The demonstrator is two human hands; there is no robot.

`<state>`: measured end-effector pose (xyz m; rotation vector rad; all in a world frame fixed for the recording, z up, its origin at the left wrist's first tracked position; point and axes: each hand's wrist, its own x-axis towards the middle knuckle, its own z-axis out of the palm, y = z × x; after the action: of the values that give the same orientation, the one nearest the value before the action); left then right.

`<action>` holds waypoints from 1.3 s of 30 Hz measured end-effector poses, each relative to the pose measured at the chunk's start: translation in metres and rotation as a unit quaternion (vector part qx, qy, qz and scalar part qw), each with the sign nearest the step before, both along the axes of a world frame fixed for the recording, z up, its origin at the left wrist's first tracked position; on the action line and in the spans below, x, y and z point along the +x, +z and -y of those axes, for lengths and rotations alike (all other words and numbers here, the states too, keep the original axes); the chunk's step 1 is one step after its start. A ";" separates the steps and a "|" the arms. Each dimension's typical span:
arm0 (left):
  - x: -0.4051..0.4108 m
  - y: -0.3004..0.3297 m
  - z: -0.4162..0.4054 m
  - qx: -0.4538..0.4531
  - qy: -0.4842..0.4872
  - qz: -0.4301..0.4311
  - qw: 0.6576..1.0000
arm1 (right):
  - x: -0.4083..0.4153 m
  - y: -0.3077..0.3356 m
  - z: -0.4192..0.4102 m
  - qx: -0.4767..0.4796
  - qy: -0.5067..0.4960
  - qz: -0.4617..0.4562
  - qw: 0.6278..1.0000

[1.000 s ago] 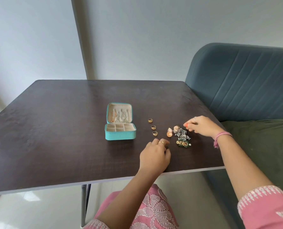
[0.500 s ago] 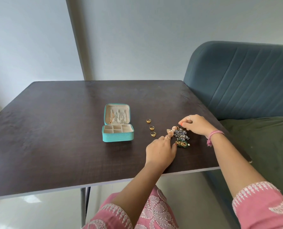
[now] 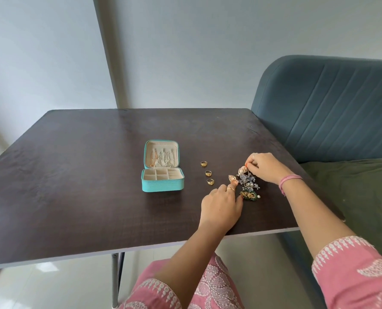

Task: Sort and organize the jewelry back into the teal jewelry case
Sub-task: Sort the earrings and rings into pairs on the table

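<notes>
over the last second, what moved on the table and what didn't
The left hand slid forward to the jewelry pile, fingertips now at the peach earring. The right hand shifted slightly, pinching at the pile's far edge. The three gold rings and open teal case stayed put.

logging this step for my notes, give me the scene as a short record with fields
case: teal jewelry case open, lid upright, chains hanging in the lid
compartments: look empty
rings: three gold rings in a column right of the case
pile: tangled earrings right of the rings
left hand: left hand fingertips at the pile's near edge
right hand: right hand pinching at the pile's far edge
surface: dark table
</notes>
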<state>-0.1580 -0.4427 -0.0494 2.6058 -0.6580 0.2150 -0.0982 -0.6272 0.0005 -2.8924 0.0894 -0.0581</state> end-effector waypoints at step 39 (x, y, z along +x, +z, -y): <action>-0.033 -0.026 -0.015 0.029 -0.052 0.167 0.984 | -0.032 0.010 -0.076 0.087 0.223 -0.097 0.966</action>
<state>-0.1906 -0.4281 -0.0749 2.6050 -0.9230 0.6185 -0.1300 -0.5517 0.0103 -2.6634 -0.4948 0.2981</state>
